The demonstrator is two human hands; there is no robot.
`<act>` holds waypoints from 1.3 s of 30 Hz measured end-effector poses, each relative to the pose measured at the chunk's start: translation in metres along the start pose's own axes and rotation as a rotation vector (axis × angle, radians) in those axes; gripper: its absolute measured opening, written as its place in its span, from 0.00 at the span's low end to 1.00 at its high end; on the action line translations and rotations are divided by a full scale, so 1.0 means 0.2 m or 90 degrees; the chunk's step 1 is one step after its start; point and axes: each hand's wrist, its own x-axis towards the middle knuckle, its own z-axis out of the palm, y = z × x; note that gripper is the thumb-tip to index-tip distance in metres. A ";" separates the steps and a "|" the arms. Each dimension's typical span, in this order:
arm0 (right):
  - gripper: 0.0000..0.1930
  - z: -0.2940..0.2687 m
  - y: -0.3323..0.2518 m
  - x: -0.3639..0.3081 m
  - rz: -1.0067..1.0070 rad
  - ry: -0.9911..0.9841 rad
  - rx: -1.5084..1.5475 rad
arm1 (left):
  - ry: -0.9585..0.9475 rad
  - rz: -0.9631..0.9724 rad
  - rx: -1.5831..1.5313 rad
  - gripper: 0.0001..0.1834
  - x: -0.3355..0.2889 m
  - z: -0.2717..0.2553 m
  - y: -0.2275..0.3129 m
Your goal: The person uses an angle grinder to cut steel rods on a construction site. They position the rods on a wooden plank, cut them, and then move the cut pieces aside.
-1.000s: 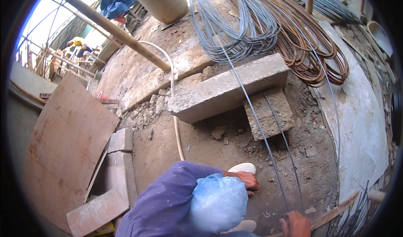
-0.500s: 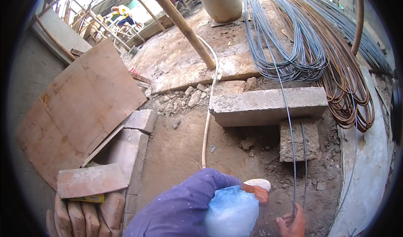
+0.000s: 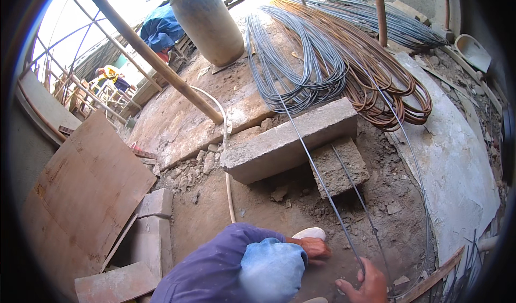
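My right hand, low in the view right of the middle, has its fingers curled round a thin grey steel rod. This rod runs up across the concrete beam to the grey rod coils. My left arm in a purple sleeve bends around a light-blue rounded form, apparently my knee. Partly behind it is my left hand, beside a white shoe tip; its fingers are not clear. A second rod passes over the rough block and down beside my right hand.
Rusty rod bundles lie beyond the beam. A wooden pole slants near a large barrel. At left leans a brown board beside pale blocks. A hose crosses the dirt. Another person is far left.
The view has swung right and tilted up, shifting the scene leftward. More of the barrel and the right-hand wall shows. My right hand still grips the rod.
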 end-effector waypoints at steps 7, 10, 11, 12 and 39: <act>0.39 0.32 0.22 -0.02 -0.044 0.037 -0.034 | -0.027 -0.011 0.061 0.19 0.02 -0.01 0.03; 0.43 0.34 0.32 -0.04 -0.091 0.042 -0.012 | -0.049 -0.038 0.056 0.20 0.04 -0.02 0.07; 0.43 0.35 0.34 -0.06 -0.084 0.041 -0.014 | -0.076 -0.048 0.063 0.20 0.05 -0.03 0.08; 0.42 0.34 0.36 -0.06 -0.090 0.041 -0.018 | -0.087 -0.076 0.107 0.20 0.06 -0.03 0.10; 0.40 0.35 0.42 -0.04 -0.097 0.050 -0.108 | -0.029 -0.028 0.114 0.22 0.05 0.03 0.07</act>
